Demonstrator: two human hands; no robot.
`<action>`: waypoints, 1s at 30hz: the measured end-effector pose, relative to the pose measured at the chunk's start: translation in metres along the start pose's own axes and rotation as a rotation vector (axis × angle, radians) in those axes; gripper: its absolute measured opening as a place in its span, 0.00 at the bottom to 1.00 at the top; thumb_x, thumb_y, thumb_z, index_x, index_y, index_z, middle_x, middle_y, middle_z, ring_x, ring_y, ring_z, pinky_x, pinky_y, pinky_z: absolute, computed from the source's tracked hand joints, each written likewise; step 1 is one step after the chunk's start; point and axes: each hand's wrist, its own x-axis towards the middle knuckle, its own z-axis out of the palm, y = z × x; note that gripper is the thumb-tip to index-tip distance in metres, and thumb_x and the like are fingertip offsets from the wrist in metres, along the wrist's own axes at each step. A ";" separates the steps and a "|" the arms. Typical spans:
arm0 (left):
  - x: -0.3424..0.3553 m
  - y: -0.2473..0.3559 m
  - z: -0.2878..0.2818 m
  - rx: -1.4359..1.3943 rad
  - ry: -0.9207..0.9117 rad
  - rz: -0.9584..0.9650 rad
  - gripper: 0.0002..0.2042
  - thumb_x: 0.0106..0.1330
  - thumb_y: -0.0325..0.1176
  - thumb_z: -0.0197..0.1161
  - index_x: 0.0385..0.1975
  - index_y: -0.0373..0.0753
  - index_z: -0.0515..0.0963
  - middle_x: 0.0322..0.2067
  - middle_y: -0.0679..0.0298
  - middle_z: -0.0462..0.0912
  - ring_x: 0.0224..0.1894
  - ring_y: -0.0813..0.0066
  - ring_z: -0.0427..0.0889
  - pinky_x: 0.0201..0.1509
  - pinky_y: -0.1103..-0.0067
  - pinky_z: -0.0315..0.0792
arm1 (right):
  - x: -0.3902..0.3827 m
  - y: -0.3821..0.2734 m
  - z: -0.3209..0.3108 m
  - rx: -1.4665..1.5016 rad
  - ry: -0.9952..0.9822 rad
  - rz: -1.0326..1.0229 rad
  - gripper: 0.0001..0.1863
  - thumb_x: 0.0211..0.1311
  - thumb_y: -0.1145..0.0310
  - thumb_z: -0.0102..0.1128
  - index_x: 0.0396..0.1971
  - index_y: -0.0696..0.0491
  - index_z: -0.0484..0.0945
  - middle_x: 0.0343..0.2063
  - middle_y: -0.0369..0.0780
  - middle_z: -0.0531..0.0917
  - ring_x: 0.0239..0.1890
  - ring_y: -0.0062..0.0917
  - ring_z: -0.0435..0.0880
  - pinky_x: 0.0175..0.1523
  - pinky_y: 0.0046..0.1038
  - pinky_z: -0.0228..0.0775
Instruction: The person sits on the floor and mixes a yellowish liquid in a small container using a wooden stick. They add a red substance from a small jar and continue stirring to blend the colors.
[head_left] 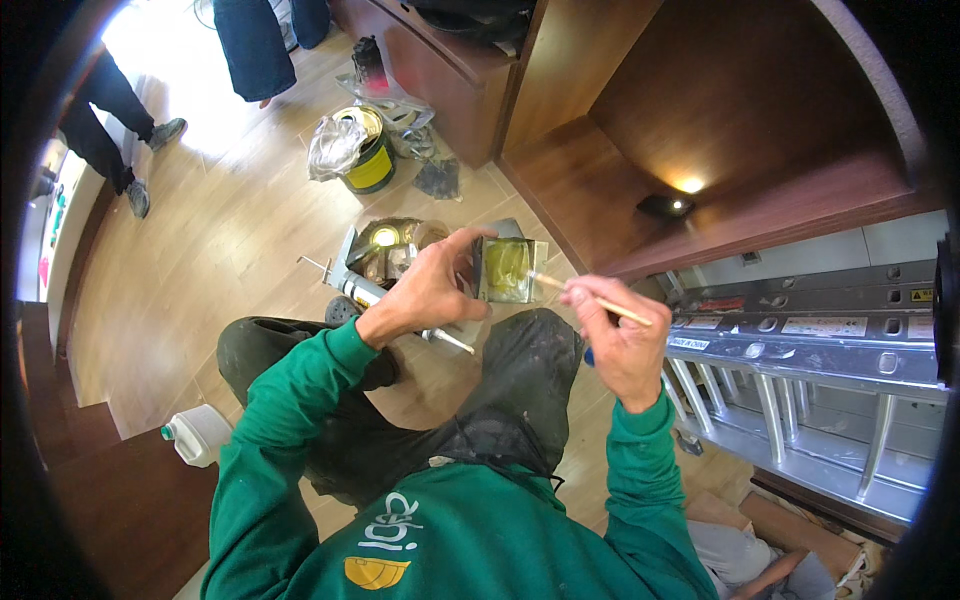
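Left hand (430, 290): grip closed around a small square container (510, 270), thumb along the top edge, fingers wrapped behind its left side. The container is held in the air above the person's knees, tilted with its open face toward the head camera. Its walls look metallic and smeared; the inside holds a glossy yellow-green liquid or paste.

Right hand (622, 340): fingers pinched on a thin, pale wooden brush handle (600, 302). The handle runs up and left from the hand, and its far end sits inside the container's opening, in the yellow-green contents. The bristles cannot be made out.

Both forearms wear green sleeves (300, 400); the person crouches in dark, paint-flecked trousers (520, 380).

On the wooden floor (220, 240) just beyond the hands lies a cluster of opened tins and foil (385, 250). Farther off stands a yellow can (368, 152) with clear plastic bunched against it. A white plastic jug (198, 433) lies at the person's left. An aluminium ladder (800, 370) lies to the right, below a dark wood shelf (700, 170).
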 end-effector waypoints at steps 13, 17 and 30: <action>0.000 0.008 -0.006 0.056 -0.044 -0.074 0.42 0.45 0.25 0.73 0.67 0.40 0.68 0.42 0.62 0.85 0.40 0.78 0.80 0.41 0.80 0.74 | 0.000 -0.002 -0.009 -0.059 -0.064 0.082 0.07 0.67 0.71 0.64 0.36 0.59 0.86 0.26 0.41 0.88 0.24 0.20 0.83 0.30 0.23 0.73; 0.002 0.006 -0.008 0.027 -0.059 -0.108 0.42 0.45 0.24 0.73 0.67 0.41 0.68 0.45 0.62 0.84 0.43 0.77 0.81 0.42 0.80 0.74 | 0.003 -0.004 -0.011 0.048 -0.110 0.218 0.07 0.66 0.71 0.65 0.36 0.59 0.87 0.25 0.39 0.88 0.25 0.19 0.85 0.32 0.24 0.75; 0.005 0.004 -0.014 -0.094 -0.096 -0.032 0.39 0.45 0.25 0.74 0.64 0.35 0.70 0.29 0.64 0.81 0.30 0.80 0.75 0.34 0.79 0.70 | 0.005 0.015 -0.014 0.357 -0.205 0.193 0.08 0.65 0.75 0.63 0.41 0.58 0.87 0.32 0.39 0.89 0.28 0.16 0.82 0.33 0.18 0.73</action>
